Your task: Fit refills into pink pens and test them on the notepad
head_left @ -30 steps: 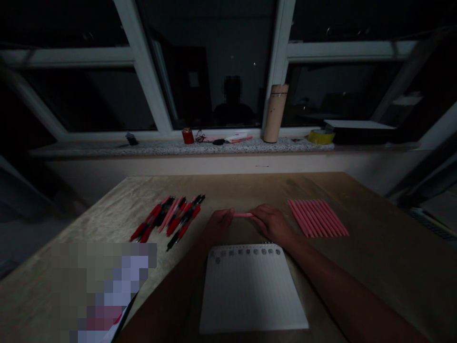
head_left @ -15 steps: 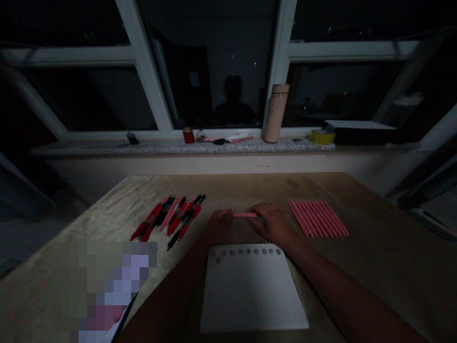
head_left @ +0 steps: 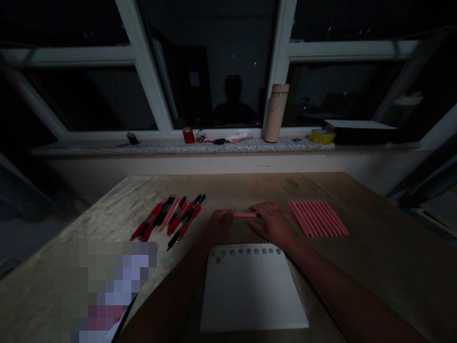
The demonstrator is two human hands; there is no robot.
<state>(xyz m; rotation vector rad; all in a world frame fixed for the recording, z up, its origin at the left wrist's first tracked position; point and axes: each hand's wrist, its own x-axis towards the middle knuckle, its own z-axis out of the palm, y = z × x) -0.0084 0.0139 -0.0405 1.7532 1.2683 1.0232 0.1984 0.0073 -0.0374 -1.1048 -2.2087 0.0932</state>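
Note:
My left hand (head_left: 222,220) is closed on the left end of a pink pencil (head_left: 244,215), which lies sideways just beyond the notepad. Curled around the pencil's right end is my right hand (head_left: 272,221), its thumb lower and a little apart from its fingers. The tips inside both hands are hidden. Between my forearms lies a spiral notepad (head_left: 254,290) with lined paper and small dark round marks along its top. Beside my right hand, several pink pencils (head_left: 317,218) form a neat slanted row. To the left of my left hand is a loose group of red and black pens (head_left: 183,216).
Pink sticks (head_left: 171,213) lie among the pens on the table (head_left: 243,188). A blurred-out patch (head_left: 117,290) covers the front left. On the windowsill stand a tan flask (head_left: 276,114), a small red jar (head_left: 188,136) and a yellow tape roll (head_left: 322,137).
My right hand's fingers have shifted slightly left along the pencil's end, and the thumb has moved a little. My left hand and the pencil stay nearly in place.

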